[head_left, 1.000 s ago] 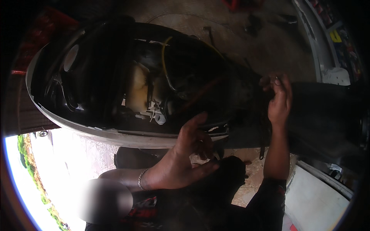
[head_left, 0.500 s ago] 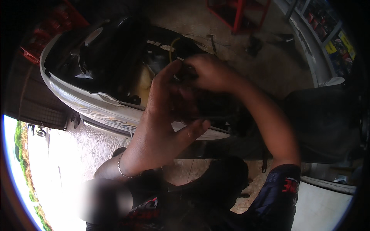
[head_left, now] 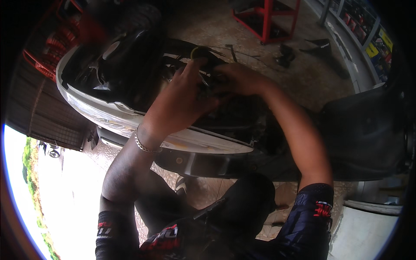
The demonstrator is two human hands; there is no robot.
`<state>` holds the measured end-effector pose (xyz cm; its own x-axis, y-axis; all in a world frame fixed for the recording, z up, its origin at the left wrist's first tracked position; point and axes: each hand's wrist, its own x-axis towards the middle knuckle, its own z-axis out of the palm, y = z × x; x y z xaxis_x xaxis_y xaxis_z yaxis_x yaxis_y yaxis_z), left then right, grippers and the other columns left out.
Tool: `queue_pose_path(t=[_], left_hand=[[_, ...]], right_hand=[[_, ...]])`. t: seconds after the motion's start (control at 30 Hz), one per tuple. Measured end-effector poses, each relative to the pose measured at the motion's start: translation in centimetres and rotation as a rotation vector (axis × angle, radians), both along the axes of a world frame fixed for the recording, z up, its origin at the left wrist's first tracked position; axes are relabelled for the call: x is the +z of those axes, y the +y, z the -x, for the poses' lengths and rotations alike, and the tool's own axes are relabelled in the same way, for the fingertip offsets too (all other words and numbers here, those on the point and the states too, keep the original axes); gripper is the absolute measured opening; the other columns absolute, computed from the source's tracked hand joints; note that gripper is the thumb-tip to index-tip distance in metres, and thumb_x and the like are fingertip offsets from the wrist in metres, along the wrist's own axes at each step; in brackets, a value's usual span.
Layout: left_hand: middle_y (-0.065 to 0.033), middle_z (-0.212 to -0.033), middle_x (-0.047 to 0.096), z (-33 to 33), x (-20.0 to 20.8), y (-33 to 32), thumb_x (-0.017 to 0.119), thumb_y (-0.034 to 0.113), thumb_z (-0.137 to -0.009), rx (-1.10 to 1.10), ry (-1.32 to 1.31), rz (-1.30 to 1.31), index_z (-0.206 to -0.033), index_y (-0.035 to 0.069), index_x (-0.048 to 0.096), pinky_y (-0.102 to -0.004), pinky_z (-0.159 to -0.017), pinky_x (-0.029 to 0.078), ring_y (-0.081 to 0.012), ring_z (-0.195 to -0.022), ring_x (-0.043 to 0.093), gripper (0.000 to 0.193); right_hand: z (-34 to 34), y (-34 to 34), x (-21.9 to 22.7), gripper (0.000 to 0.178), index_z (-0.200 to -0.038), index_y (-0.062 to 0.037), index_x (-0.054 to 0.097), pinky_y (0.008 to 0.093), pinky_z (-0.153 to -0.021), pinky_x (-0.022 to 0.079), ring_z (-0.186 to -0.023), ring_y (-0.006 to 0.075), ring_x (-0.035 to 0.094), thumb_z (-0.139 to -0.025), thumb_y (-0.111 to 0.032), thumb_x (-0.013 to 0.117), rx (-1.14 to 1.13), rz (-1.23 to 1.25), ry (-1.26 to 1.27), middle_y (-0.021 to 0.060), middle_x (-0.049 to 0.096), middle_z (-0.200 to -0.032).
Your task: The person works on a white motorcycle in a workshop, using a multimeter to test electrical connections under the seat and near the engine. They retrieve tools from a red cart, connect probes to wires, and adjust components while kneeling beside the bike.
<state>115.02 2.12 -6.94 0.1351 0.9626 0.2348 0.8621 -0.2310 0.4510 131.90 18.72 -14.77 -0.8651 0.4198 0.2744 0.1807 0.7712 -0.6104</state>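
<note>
A motor scooter with a white side panel (head_left: 173, 141) lies across the view, its dark inside parts uncovered. Over the opening in its body, my left hand (head_left: 180, 97) reaches in with bent fingers, a chain bracelet on the wrist. Facing it from the right, my right hand (head_left: 245, 80) has its fingers curled inward close to the left fingertips. Between the hands are dark parts and a small shiny piece, too dim to name; whatever the fingers grip is hidden. Just beyond the left fingertips a yellow-green tube or wire (head_left: 193, 52) arches up.
A red wheeled stand (head_left: 265, 21) is on the tiled floor at the far side. Dark loose parts (head_left: 284, 56) lie near it. Red racks (head_left: 58, 45) stand at far left, stocked shelves (head_left: 375, 47) at far right. A white container (head_left: 362, 229) sits at lower right.
My left hand has moved up and away from me; its thumb, stretched out before, is now drawn in near the right hand. The right hand has moved slightly and stays curled.
</note>
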Motion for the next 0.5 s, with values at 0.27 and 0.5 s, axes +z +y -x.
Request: queue_pose_path(t=[0.27, 0.5], left_hand=[[-0.0183, -0.103, 0.067, -0.6, -0.1, 2.5, 0.083, 0.016, -0.079, 0.042, 0.205, 0.185, -0.142, 0.005, 0.04, -0.0406, -0.085, 0.054, -0.0345, -0.1, 0.068, 0.077], [-0.0199, -0.102, 0.068, -0.3, -0.3, 4.5, 0.081, 0.012, -0.08, 0.048, 0.232, 0.289, -0.127, 0.003, 0.044, -0.0426, -0.084, 0.054, -0.0357, -0.102, 0.069, 0.061]], right_hand=[[-0.1, 1.0, -1.0, 0.044, -0.113, -0.0002, 0.069, 0.0393, -0.085, 0.052, -0.098, 0.0289, 0.069, -0.081, -0.028, 0.081, 0.035, 0.098, 0.003, 0.017, 0.071, -0.104], [0.3, 1.9, -1.9, 0.046, -0.113, -0.001, 0.07, 0.0418, -0.09, 0.053, -0.105, 0.0351, 0.069, -0.079, -0.03, 0.08, 0.076, 0.042, -0.01, 0.0196, 0.072, -0.108]])
